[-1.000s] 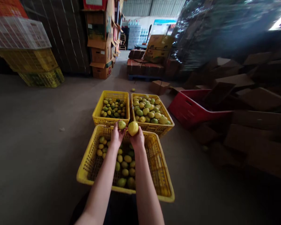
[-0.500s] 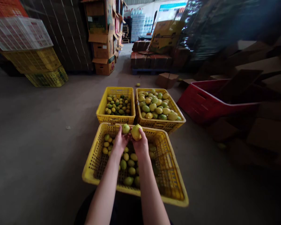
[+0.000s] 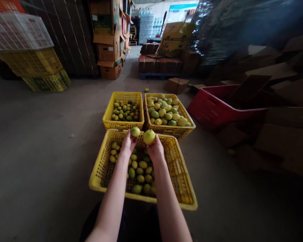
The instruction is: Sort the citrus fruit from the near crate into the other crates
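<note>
My left hand is closed round a small green-yellow fruit. A larger yellow fruit sits in my right hand, whose fingers wrap its underside and right side. Both hands are over the far part of the near yellow crate, which holds a loose layer of green and yellow fruit. Behind it, touching or nearly so, stand the back left yellow crate with smaller fruit and the back right yellow crate, heaped with larger fruit.
A red crate and cardboard pieces lie on the right. Stacked crates stand at the left, with cardboard boxes farther back. One fruit lies on the floor beyond the crates.
My hands have moved apart, each with its fruit, and my right hand has shifted right. The surroundings appear slightly higher and farther left in the view.
</note>
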`<state>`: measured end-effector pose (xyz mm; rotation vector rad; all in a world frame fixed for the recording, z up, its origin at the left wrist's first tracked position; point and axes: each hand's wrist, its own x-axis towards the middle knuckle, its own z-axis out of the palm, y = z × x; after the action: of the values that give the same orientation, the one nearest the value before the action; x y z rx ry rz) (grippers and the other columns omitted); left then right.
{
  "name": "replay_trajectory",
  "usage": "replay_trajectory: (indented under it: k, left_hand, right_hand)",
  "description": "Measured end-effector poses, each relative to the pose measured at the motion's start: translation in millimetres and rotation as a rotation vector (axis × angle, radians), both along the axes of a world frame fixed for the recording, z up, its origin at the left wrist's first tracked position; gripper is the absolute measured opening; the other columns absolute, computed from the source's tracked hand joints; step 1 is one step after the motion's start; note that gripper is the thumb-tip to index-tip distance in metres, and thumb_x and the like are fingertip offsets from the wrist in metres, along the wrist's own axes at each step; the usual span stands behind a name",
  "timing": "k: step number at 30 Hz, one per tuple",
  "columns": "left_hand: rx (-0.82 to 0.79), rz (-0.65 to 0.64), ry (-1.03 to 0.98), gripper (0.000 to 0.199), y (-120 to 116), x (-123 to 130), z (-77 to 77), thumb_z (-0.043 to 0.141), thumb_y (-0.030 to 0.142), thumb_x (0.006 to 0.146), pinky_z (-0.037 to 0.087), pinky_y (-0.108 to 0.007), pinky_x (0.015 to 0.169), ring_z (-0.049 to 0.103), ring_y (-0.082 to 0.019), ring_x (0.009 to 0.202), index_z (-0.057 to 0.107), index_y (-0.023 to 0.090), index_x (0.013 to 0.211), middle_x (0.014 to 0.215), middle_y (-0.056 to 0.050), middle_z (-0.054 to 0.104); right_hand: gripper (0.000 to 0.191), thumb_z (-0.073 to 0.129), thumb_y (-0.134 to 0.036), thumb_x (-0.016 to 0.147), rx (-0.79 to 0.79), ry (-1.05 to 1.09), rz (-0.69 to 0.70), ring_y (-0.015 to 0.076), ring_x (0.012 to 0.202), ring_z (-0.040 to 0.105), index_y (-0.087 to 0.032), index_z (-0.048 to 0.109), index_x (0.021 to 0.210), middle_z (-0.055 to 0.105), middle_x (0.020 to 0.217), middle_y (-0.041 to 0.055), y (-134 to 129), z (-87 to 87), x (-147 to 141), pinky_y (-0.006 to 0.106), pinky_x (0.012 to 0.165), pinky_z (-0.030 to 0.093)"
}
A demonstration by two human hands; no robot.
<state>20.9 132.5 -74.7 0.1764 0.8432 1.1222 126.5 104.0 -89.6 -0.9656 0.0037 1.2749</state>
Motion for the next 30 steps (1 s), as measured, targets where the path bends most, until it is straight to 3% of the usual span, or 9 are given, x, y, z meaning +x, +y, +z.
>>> replay_trajectory:
  k: [4,8,12,15,19,24,30]
  left_hand:
    - [0.054,-0.075,-0.014,0.035,-8,1,7.1,0.042,0.039,0.097,0.042,-0.018,0.047,0.049,-0.008,0.051,0.066,0.013,0.103,0.071,-0.004,0.066]
    - [0.078,-0.100,-0.011,0.028,-20,1,9.3,0.052,0.033,0.093,0.043,-0.016,0.050,0.051,-0.007,0.054,0.065,0.010,0.104,0.078,-0.006,0.068]
    - [0.084,-0.092,-0.040,0.038,-29,-3,12.7,0.057,0.044,0.090,0.045,-0.017,0.052,0.053,-0.008,0.056,0.066,0.010,0.103,0.088,-0.010,0.070]
    - [0.084,-0.037,-0.066,0.036,-30,-5,16.4,0.056,0.043,0.090,0.048,-0.017,0.055,0.056,-0.009,0.059,0.065,0.011,0.104,0.087,-0.009,0.070]
    - [0.010,0.013,-0.083,0.032,-29,-4,17.4,0.057,0.039,0.091,0.049,-0.020,0.059,0.057,-0.011,0.060,0.065,0.012,0.106,0.077,-0.005,0.067]
    - [-0.038,-0.021,-0.041,0.034,-30,4,16.3,0.044,0.034,0.097,0.048,-0.023,0.060,0.058,-0.013,0.060,0.062,0.011,0.113,0.076,-0.006,0.067]
    - [-0.017,-0.010,0.006,0.023,-32,7,17.4,0.049,0.030,0.094,0.050,-0.021,0.059,0.056,-0.012,0.059,0.063,0.014,0.102,0.075,-0.004,0.065]
  right_hand:
    - [0.028,0.054,-0.047,0.083,0.079,0.018,0.058,0.0161,0.059,0.061,-0.021,0.062,0.085,0.068,0.068,0.0013,-4,10.8,-2,0.026,0.048,0.047]
    - [0.024,0.066,-0.042,0.074,0.145,-0.062,0.172,0.0131,0.053,0.056,-0.020,0.061,0.081,0.068,0.069,0.0013,-11,16.3,-4,0.024,0.045,0.043]
    - [0.030,0.076,-0.042,0.065,0.217,-0.131,0.121,0.0123,0.059,0.057,-0.022,0.060,0.081,0.065,0.070,-0.0031,-21,20.3,-2,0.022,0.046,0.043]
    - [0.032,0.079,-0.041,0.063,0.255,-0.186,0.084,0.0115,0.062,0.057,-0.022,0.062,0.082,0.065,0.074,-0.0034,-30,24.2,1,0.022,0.049,0.045]
    - [0.032,0.078,-0.042,0.063,0.205,-0.171,0.073,0.0115,0.060,0.056,-0.020,0.064,0.082,0.066,0.075,-0.0016,-37,25.9,4,0.022,0.047,0.042]
    - [0.026,0.073,-0.039,0.069,0.216,-0.111,0.007,0.0157,0.071,0.063,-0.021,0.063,0.084,0.068,0.080,-0.0007,-35,19.2,4,0.026,0.058,0.049]
    - [0.022,0.059,-0.040,0.081,0.085,-0.093,0.015,0.0184,0.060,0.063,-0.019,0.064,0.088,0.069,0.073,0.0015,-31,14.7,-1,0.030,0.050,0.049]
